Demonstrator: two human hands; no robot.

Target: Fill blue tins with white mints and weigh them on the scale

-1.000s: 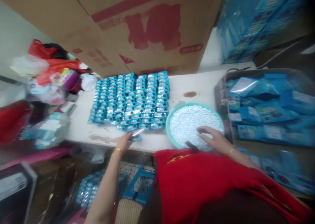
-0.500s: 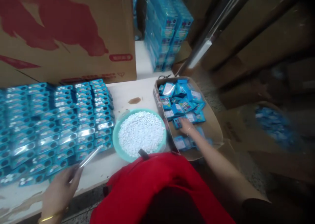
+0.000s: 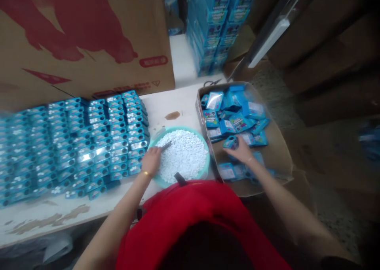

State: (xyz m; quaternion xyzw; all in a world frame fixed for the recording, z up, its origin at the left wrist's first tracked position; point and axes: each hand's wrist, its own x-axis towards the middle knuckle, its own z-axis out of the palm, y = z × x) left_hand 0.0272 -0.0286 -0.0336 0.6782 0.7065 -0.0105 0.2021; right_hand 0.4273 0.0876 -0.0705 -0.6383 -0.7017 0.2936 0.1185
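"Left hand (image 3: 151, 160), quick, where?"

"Left side of the turquoise basin (image 3: 160, 180), over the rim. Grip's closed round a slim tool (image 3: 166, 146), dark end pointing in over the white pieces (image 3: 187, 155). Can't tell if it touches them."

"Right hand (image 3: 242, 151)?"

"Reaching into the cardboard carton (image 3: 280, 147), just right of the basin. Grip's got a small blue pack (image 3: 230, 142), held at the fingertips. Print on it's too blurred to read."

"Rest of the carton?"

"Loose blue packets (image 3: 239, 119) heaped at the far end, a few more nearer the person, partly behind the forearm."

"And left of the basin?"

"Rows of small blue boxes (image 3: 97, 143) packed close on the white worktop (image 3: 160, 106). Dark round spot on each front, as far as I can make out; far left goes blurry."

"Behind those?"

"Big brown box (image 3: 118, 78) with red print. Tall stack of blue packs (image 3: 210, 34) to the right of it."

"Clothing?"

"Red garment (image 3: 184, 210) in front, gold bracelet (image 3: 145, 173) on the left wrist."
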